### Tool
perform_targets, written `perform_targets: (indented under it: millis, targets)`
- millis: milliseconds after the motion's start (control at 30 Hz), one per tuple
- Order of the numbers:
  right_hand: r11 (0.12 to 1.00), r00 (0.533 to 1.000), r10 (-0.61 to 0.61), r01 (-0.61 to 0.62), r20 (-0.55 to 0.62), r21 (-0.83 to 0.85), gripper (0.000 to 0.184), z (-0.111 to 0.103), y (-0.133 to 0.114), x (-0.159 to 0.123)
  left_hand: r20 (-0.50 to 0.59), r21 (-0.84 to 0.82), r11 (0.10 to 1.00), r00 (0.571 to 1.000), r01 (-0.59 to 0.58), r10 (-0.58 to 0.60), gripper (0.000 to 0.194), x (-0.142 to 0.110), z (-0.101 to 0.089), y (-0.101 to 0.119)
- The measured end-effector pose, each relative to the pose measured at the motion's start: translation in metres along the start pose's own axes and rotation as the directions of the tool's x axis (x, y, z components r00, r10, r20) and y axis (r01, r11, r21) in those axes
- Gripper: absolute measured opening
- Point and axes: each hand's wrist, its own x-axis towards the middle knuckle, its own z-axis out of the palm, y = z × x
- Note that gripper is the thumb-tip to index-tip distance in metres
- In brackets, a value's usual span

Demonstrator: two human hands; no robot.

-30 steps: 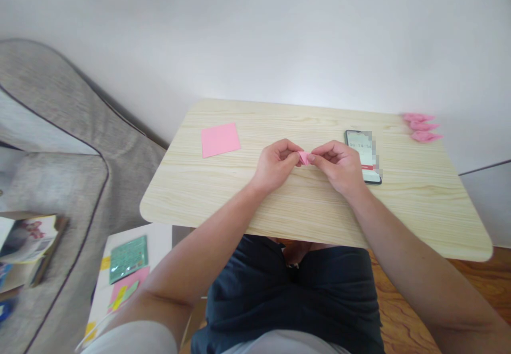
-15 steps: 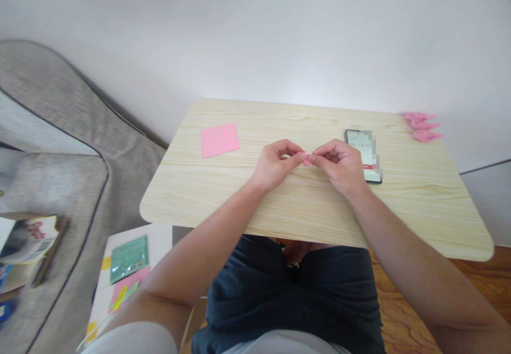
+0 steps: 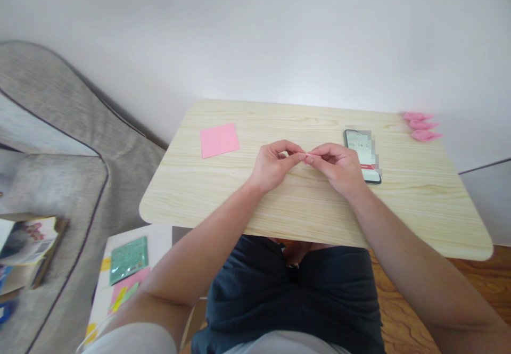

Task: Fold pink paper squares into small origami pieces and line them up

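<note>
My left hand [image 3: 273,165] and my right hand [image 3: 339,166] meet over the middle of a light wooden table [image 3: 419,210]. Both pinch a small folded pink paper piece [image 3: 308,155], of which only a thin edge shows between the fingertips. The fingers of each hand are curled and pressed together on it. A flat square pink paper sheet [image 3: 219,140] lies on the table to the left of my left hand.
A phone [image 3: 362,149] with a lit screen lies just behind my right hand. Three folded pink paper shapes [image 3: 422,125] sit at the table's far right corner. A grey sofa [image 3: 59,146] stands to the left, with papers [image 3: 128,258] on the floor beside it.
The fingertips have closed further on the pink piece, so less of it shows now. Both hands stay in nearly the same place.
</note>
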Motion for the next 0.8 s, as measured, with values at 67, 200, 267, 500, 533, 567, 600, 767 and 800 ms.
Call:
perform_targets:
  millis: [67,200,267,500,533,567,600,767,800]
  targets:
    - [1.0,1.0,-0.014,0.014,0.004,-0.011,0.02,-0.0011,0.0,0.0,0.007,0.013,1.0,1.0,-0.018,0.018,0.025,0.0005,-0.0005,-0.0008]
    - [1.0,0.999,-0.029,0.029,0.02,-0.004,0.018,-0.0022,-0.0003,-0.0003,0.026,0.025,0.999,0.999,-0.034,0.033,0.025,0.0006,-0.0013,-0.0014]
    - [1.0,1.0,-0.025,0.025,0.012,-0.005,0.019,-0.0016,0.0001,-0.0005,0.026,0.015,0.999,0.999,-0.033,0.033,0.024,0.0003,-0.0011,-0.001]
    - [0.998,0.997,-0.014,0.019,-0.079,0.054,0.042,0.0032,0.0026,0.0011,-0.063,0.092,0.99,0.991,-0.108,0.114,0.022,-0.0012,0.001,0.0008]
    - [0.998,0.996,-0.015,0.02,-0.089,0.054,0.043,0.0033,0.002,0.0012,-0.073,0.105,0.988,0.99,-0.116,0.124,0.022,-0.0015,0.0012,0.0008]
    - [0.999,0.996,-0.01,0.015,-0.089,0.051,0.043,0.0032,0.0012,0.001,-0.079,0.113,0.986,0.989,-0.119,0.128,0.022,-0.0017,0.0014,0.0007]
    - [0.999,0.996,-0.001,0.005,-0.084,0.052,0.041,0.0029,0.0003,0.0008,-0.082,0.118,0.986,0.988,-0.118,0.128,0.021,-0.0019,0.0016,0.0005]
    - [0.986,0.998,0.058,-0.055,-0.02,0.154,0.036,0.0014,-0.0016,-0.0002,-0.081,0.14,0.984,0.99,-0.106,0.118,0.017,-0.0022,0.0022,-0.0015]
    - [0.982,0.998,0.063,-0.06,-0.013,0.18,0.035,0.0013,-0.0014,-0.0001,-0.084,0.146,0.984,0.989,-0.106,0.119,0.016,-0.0023,0.0024,-0.0015]
